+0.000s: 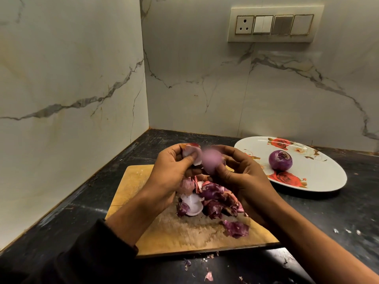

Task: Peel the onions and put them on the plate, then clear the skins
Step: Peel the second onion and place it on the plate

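Dark stone counter (338,212) is filling the bottom of the view, meeting veined marble wall panels in a corner at about 11 o'clock. Nearest, at 6 o'clock, small skin scraps (208,276) are lying scattered on the counter in front of a wooden chopping board (184,240). One loose purple skin piece (236,229) is sitting on the board at 5 o'clock of the main pile of onion skins (207,198), which is heaped in purple, pink and white pieces around the board's middle. Above that pile both hands are working together: the left hand (172,171), coming out of a dark sleeve (98,253), is pinching a pale peeled flap (191,153) between thumb and curled fingers, and the right hand (244,177) is curling its fingers and thumb round the onion (211,160), which is showing only as a blurred purple ball between the two hands, raised off the board. Farther off at 2 o'clock a white oval plate (320,181) printed with red roses is resting on the counter, carrying one peeled purple onion (280,160) near its middle. Farthest, high at 1 o'clock, a switch panel (274,24) with a socket is sitting on the wall
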Demonstrator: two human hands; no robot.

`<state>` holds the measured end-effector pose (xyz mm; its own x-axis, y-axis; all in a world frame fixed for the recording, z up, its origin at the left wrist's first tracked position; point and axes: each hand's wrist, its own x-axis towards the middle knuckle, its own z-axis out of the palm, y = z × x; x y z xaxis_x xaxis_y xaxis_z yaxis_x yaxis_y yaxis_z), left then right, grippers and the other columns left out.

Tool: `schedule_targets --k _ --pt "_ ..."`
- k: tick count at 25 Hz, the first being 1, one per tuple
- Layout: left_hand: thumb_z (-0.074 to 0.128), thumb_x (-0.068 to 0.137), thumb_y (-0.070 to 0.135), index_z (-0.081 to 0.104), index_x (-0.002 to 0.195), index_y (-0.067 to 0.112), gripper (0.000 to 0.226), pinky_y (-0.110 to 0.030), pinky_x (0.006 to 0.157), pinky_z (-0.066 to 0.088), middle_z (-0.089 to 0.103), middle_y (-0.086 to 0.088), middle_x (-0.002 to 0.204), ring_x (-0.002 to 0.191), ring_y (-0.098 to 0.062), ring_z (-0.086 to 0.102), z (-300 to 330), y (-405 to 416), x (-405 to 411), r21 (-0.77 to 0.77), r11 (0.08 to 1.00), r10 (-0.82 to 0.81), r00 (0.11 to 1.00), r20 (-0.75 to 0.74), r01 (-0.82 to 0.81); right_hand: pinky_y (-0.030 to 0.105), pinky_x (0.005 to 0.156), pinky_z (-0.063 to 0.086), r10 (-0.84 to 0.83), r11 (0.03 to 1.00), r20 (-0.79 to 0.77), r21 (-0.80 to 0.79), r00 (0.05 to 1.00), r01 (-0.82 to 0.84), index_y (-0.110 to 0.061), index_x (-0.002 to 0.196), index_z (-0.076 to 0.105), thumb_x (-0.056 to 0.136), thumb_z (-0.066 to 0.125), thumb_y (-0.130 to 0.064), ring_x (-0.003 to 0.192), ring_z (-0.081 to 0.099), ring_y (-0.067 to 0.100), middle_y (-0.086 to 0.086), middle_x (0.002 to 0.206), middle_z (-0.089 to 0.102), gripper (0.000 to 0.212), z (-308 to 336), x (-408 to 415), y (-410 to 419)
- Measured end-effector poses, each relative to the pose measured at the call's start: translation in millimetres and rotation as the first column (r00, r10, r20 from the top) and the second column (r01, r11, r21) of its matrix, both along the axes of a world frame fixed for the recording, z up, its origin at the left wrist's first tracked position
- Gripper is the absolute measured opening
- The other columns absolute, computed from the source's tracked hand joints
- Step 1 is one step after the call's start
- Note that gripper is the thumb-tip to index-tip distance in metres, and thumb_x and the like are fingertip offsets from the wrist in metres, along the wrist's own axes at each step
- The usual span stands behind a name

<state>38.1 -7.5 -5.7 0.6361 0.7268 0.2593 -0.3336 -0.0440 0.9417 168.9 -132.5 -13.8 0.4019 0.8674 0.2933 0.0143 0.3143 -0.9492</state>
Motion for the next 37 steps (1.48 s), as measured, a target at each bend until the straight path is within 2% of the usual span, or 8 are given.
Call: schedule_targets --k 7,13,15,19,23,29,34,37 --pt "0.064 0.092 0.005 0.072 0.100 0.019 0.018 -0.025 0.067 0.059 0.075 0.004 0.096 0.092 -0.013 0.073 1 -6 -1 0.179 0.983 -0.025 0.999 -0.041 0.032 0.028 0.078 0.059 -0.079 0.997 0.040 -0.002 0.996 0.079 -0.024 0.120 0.067 0.074 0.078 -0.027 0.099 0.073 0.020 -0.004 0.111 0.071 0.048 0 -5 -1" --pt "0.061 0.091 -0.001 0.069 0.094 0.016 0.019 -0.021 0.061 0.055 0.074 0.000 0.082 0.073 -0.011 0.068 4 -6 -2 0.055 0.997 -0.047 0.999 0.014 0.046 0.033 0.077 0.061 0.067 0.997 -0.289 -0.010 0.955 -0.073 -0.009 0.126 0.061 0.086 0.060 -0.026 0.102 0.071 0.037 0.021 0.113 0.071 0.044 4 -3 0" --pt "0.060 0.094 0.001 0.067 0.098 0.018 0.019 -0.019 0.064 0.055 0.073 0.002 0.086 0.076 -0.007 0.067 4 -7 -2 0.169 0.985 -0.022 0.998 -0.056 0.031 0.029 0.070 0.060 0.043 0.999 -0.304 0.001 0.952 -0.045 -0.007 0.125 0.061 0.085 0.060 -0.027 0.096 0.073 0.032 0.019 0.108 0.073 0.044 6 -1 -1" --pt "0.052 0.102 0.015 0.055 0.108 0.025 0.012 -0.012 0.073 0.051 0.062 0.010 0.099 0.086 0.007 0.061 2 -15 -3 0.508 0.859 0.063 0.972 -0.226 0.063 0.025 0.067 0.058 -0.129 0.991 -0.157 -0.042 0.979 0.124 -0.020 0.118 0.064 0.082 0.065 -0.036 0.093 0.074 0.027 0.011 0.107 0.074 0.040 6 1 -1" --pt "0.044 0.096 0.050 0.058 0.100 0.021 0.032 -0.032 0.074 0.055 0.063 0.008 0.091 0.084 -0.010 0.063 1 -18 -5 0.677 0.731 0.141 0.951 -0.277 0.088 0.027 0.070 0.055 -0.227 0.974 -0.083 -0.035 0.970 0.225 -0.023 0.114 0.066 0.078 0.065 -0.044 0.089 0.073 0.019 0.005 0.105 0.074 0.041 6 3 -2" --pt "0.057 0.096 0.038 0.057 0.097 0.027 0.011 -0.023 0.075 0.049 0.055 0.014 0.096 0.089 -0.004 0.054 -4 -13 -3 0.874 0.483 0.291 0.929 -0.228 0.063 0.034 0.077 0.055 -0.273 0.962 -0.031 -0.005 0.961 0.273 -0.026 0.123 0.062 0.071 0.075 -0.035 0.090 0.072 0.023 0.004 0.114 0.070 0.054 3 4 -3" --pt "0.067 0.091 0.035 0.061 0.097 0.028 0.011 -0.017 0.071 0.050 0.059 0.016 0.091 0.085 -0.002 0.057 -4 -15 -2 0.848 0.515 0.236 0.930 -0.282 0.127 0.035 0.076 0.053 -0.290 0.957 -0.027 -0.013 0.957 0.290 -0.021 0.123 0.060 0.071 0.077 -0.033 0.089 0.073 0.019 0.003 0.112 0.072 0.056 2 5 -3" --pt "0.061 0.095 0.035 0.062 0.097 0.021 0.014 -0.013 0.066 0.048 0.060 0.011 0.090 0.083 -0.004 0.059 0 -13 -3 0.806 0.590 0.291 0.945 -0.145 -0.058 0.031 0.072 0.053 -0.256 0.967 0.004 0.001 0.967 0.256 -0.024 0.117 0.065 0.073 0.074 -0.034 0.088 0.072 0.018 0.001 0.105 0.074 0.047 2 5 -3"
